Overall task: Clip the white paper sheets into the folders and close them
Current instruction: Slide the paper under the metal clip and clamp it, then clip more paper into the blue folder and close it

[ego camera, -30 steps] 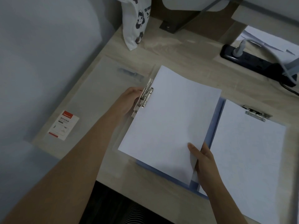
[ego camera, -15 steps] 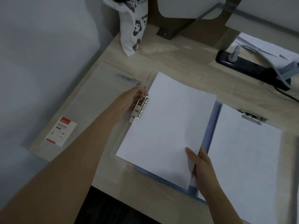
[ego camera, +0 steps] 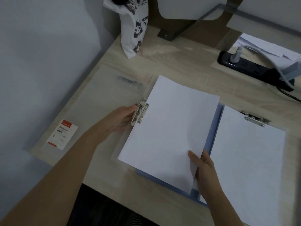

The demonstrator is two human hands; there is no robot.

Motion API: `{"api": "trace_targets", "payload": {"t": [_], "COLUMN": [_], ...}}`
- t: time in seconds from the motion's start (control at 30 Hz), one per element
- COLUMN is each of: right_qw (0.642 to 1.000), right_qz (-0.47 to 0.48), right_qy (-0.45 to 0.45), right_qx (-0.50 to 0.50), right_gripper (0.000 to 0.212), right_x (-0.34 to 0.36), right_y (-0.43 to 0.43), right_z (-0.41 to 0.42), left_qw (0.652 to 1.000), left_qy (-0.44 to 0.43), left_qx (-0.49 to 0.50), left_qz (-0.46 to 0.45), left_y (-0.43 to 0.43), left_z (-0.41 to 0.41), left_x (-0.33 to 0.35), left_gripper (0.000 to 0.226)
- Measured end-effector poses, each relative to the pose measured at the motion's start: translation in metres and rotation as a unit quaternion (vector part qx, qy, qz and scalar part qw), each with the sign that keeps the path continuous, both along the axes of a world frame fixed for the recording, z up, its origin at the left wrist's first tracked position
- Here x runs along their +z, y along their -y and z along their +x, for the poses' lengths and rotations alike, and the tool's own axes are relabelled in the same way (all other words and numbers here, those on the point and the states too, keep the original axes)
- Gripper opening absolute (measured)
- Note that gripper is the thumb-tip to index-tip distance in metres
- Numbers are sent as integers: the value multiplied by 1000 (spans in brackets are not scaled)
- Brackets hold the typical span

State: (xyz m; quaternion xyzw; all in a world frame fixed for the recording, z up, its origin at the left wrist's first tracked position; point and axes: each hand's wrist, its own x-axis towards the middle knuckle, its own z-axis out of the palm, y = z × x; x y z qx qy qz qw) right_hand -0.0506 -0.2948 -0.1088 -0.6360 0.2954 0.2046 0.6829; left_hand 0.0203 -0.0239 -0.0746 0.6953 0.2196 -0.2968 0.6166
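Head view: your left hand (ego camera: 121, 117) is closed on the metal clip (ego camera: 140, 111) at the spine edge of the clear folder (ego camera: 104, 98), which lies open on the desk (ego camera: 179, 61). Your right hand (ego camera: 206, 170) pinches the near right corner of the white paper (ego camera: 169, 129), thumb on top. That sheet lies across the clear folder's right half, its left edge tucked at the clip and its right edge overlapping the blue folder (ego camera: 219, 118).

Paper like this is light and floppy and will likely slide or curl if you push from 1 corner; judge it best held flat near the clip while the lever comes down. The clip looks stiff and springy, so keep fingertips off the pressing bar.

Count: 2 folders, both open; 2 clips, the second (ego camera: 254, 120) already holding the second sheet (ego camera: 247, 160) in the blue folder; 2 visible sheet stacks, though I cannot tell how many sheets each holds.
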Motion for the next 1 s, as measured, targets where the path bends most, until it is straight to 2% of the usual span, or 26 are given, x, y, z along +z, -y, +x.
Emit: {"api": "trace_targets", "payload": {"t": [0.17, 0.27, 0.3, 0.4, 0.47, 0.87, 1.0], "right_qw": [1000, 1000, 1000, 1000, 1000, 999, 999], "right_qz": [-2, -5, -8, -12, -17, -27, -46], "right_qy": [-1, 3, 3, 0, 0, -6, 5], "right_qx": [4, 7, 6, 10, 12, 16, 16], "right_gripper": [37, 36, 35, 33, 31, 21, 33], "right_x": [-1, 0, 0, 0, -1, -1, 0], "right_y": [0, 0, 0, 0, 1, 0, -3], "right_z": [0, -1, 0, 0, -1, 2, 0], "left_qw": [995, 993, 994, 997, 997, 992, 995], "left_qy": [-61, -75, -67, -25, -13, 62, 42], "left_qx": [-36, -55, -56, -51, -39, -11, -13], "left_qz": [69, 72, 68, 56, 57, 106, 88], "left_y": [-3, -9, -10, -8, -6, 0, -5], "left_z": [0, -3, -4, -7, -9, -12, -13], "left_x": [3, 1, 0, -1, -3, -17, -17], "left_gripper": [55, 64, 61, 32, 25, 21, 20]}}
